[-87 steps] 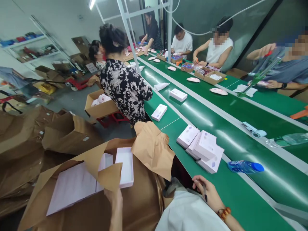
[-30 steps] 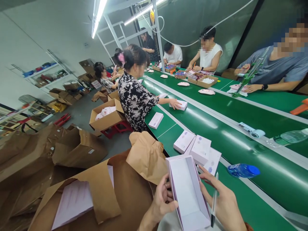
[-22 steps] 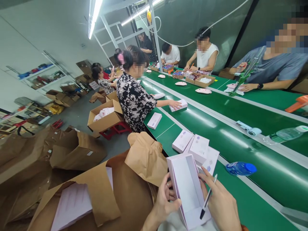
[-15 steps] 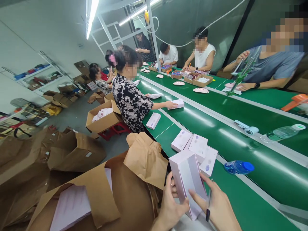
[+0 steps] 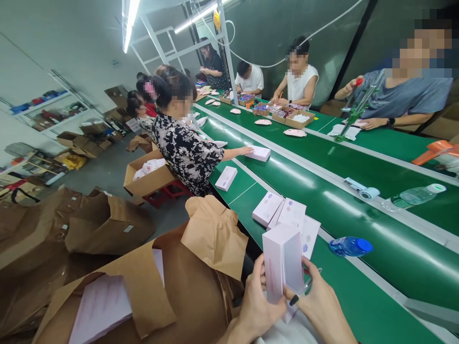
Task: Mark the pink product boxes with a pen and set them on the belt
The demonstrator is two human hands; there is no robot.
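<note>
A pale pinkish-white carton (image 5: 274,263) stands tilted between my two hands, close to my body. My left hand (image 5: 255,298) grips it from the left, with the fingers behind and the thumb low on the near side. On the other side my right hand (image 5: 321,298) holds the carton with its thumb on the front and its fingers partly hidden. A pen (image 5: 294,300) with a black end is also tucked in that hand. Just beyond lie several similar cartons (image 5: 292,212), overlapping on the green table.
A green conveyor belt (image 5: 308,177) runs past the table (image 5: 362,296). Near me are a blue-capped bottle (image 5: 346,246) and a large brown carton (image 5: 193,306) with papers (image 5: 103,306). A co-worker in a patterned top (image 5: 186,153) touches a white box (image 5: 258,153) on the belt.
The carton in my hands has turned more upright, showing more of its left side. The pen has swung round in my right hand. The co-worker's hand now rests at the belt box's far end.
</note>
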